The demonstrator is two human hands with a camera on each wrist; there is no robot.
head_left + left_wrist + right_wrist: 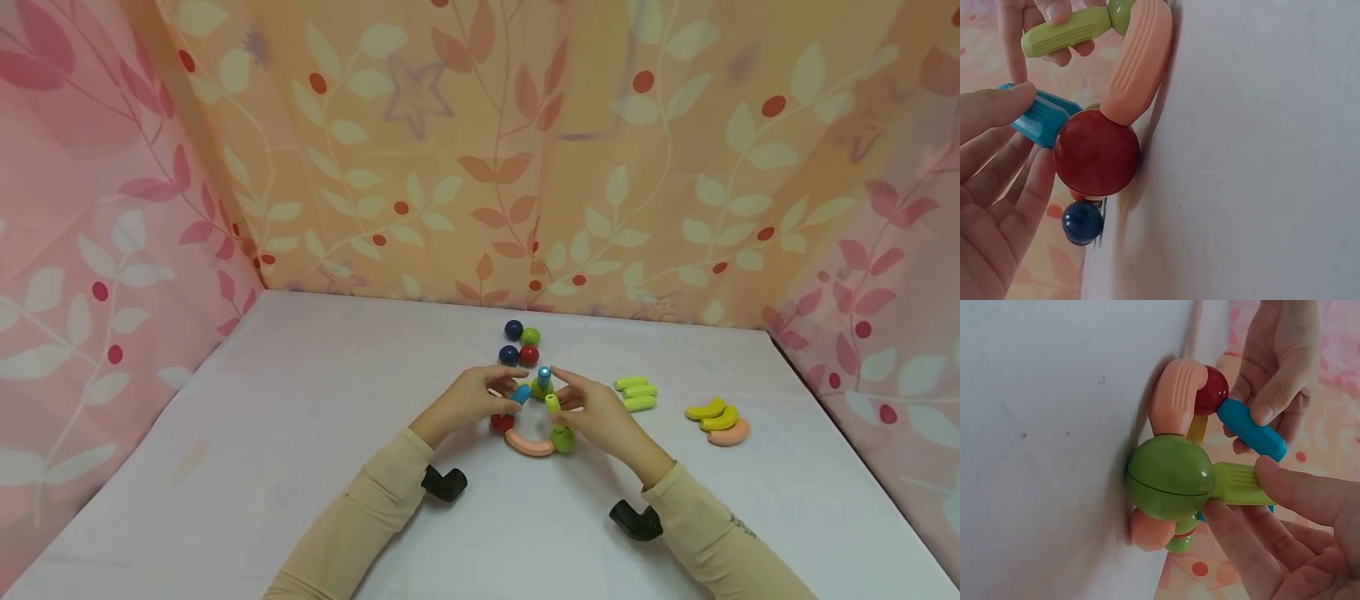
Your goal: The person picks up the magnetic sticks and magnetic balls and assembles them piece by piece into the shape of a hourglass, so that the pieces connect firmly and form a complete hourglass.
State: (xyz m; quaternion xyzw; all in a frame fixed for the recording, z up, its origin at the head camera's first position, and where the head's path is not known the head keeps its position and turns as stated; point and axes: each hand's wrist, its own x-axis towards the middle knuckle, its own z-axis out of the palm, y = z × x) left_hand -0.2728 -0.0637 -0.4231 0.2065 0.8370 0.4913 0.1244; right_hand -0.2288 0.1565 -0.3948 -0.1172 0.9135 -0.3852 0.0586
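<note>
My left hand [480, 393] pinches a blue rod [1041, 119] between thumb and fingers; its lower end meets a red ball [1096, 153]. With thumb and fingers, my right hand [600, 417] grips a lime-green rod [1238, 483] that rises from a green ball [1169, 477]. A curved peach piece [528, 446] joins these two balls along the front, lying on the table. At the back of the ring, a second blue rod [544, 377] stands upright on another green ball [540, 391], close to my right fingertips. Fingers hide parts of the ring's sides.
Behind the ring sit two navy balls [513, 330], a green ball [531, 337] and a red ball [528, 356]. To the right lie several lime-green rods [637, 390], then two yellow curved pieces [707, 409] and a peach one [729, 432]. Patterned curtains border the white table [300, 383].
</note>
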